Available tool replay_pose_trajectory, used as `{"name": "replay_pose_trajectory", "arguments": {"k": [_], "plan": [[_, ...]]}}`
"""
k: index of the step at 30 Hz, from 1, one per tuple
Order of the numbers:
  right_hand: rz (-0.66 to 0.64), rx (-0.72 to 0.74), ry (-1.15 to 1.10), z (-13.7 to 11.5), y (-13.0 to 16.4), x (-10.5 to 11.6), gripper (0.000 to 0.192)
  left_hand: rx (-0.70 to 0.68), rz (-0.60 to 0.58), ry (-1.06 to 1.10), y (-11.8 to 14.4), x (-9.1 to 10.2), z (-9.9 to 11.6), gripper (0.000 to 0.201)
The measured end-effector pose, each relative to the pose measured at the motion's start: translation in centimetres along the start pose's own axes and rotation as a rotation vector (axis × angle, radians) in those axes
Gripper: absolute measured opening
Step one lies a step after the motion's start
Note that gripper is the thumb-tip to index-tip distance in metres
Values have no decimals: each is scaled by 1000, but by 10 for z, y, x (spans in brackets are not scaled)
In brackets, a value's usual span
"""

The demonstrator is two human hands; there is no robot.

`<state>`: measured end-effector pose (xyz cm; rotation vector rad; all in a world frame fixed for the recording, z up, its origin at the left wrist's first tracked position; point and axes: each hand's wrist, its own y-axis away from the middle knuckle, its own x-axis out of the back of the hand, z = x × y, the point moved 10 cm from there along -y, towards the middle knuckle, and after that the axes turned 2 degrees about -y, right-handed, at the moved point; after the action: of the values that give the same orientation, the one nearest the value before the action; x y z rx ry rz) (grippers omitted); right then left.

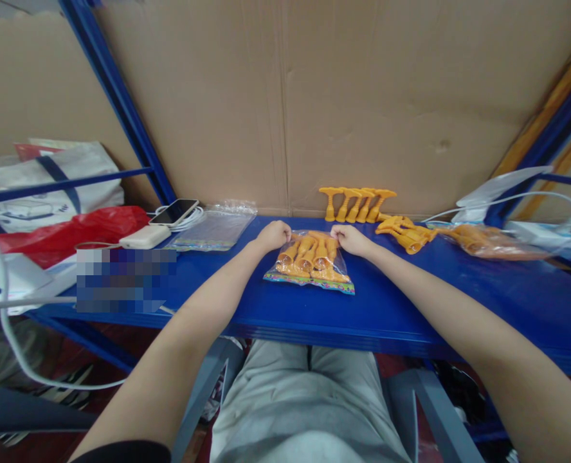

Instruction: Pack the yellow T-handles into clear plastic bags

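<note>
A clear plastic bag (309,262) with a colourful printed strip along its near edge lies on the blue table, filled with several orange plastic pieces that have cup-like ends. My left hand (273,236) pinches the bag's far left corner. At the far right corner, the fingers of my right hand (352,240) are closed on the same bag. Behind it, a row of orange T-shaped pieces (357,204) leans against the cardboard. More loose orange pieces (406,233) lie in a heap to the right of my right hand.
Flat clear bags (213,226) are stacked left of my left hand. Beyond them are a phone (175,211), a white power bank (145,237) and a red plastic bag (73,235). Another filled bag (490,242) lies at right. Blue shelf posts (116,96) flank the cardboard wall.
</note>
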<state>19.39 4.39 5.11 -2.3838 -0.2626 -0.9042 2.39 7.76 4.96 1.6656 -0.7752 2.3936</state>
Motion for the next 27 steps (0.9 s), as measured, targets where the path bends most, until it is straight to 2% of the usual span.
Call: {"name": "replay_pose_trajectory", "arguments": {"k": [3, 8, 12, 17, 21, 24, 27], "plan": [[-28, -39, -56, 1, 1, 2, 12, 15, -6, -28, 1, 1, 1, 22], [-171, -266, -327, 21, 11, -1, 10, 16, 16, -70, 4, 5, 4, 20], [-136, -336, -417, 27, 16, 5, 14, 12, 29, -169, 5, 5, 6, 21], [-166, -324, -279, 18, 13, 1, 20, 15, 31, -265, 6, 5, 8, 20], [-157, -287, -118, 10, 9, -2, 41, 2, 73, -297, 8, 12, 16, 22], [-79, -240, 39, 8, 7, 2, 51, -23, 100, -288, 11, 17, 23, 25], [51, -179, 68, 3, 6, 11, 44, -40, 124, -282, 13, 21, 28, 27]]}}
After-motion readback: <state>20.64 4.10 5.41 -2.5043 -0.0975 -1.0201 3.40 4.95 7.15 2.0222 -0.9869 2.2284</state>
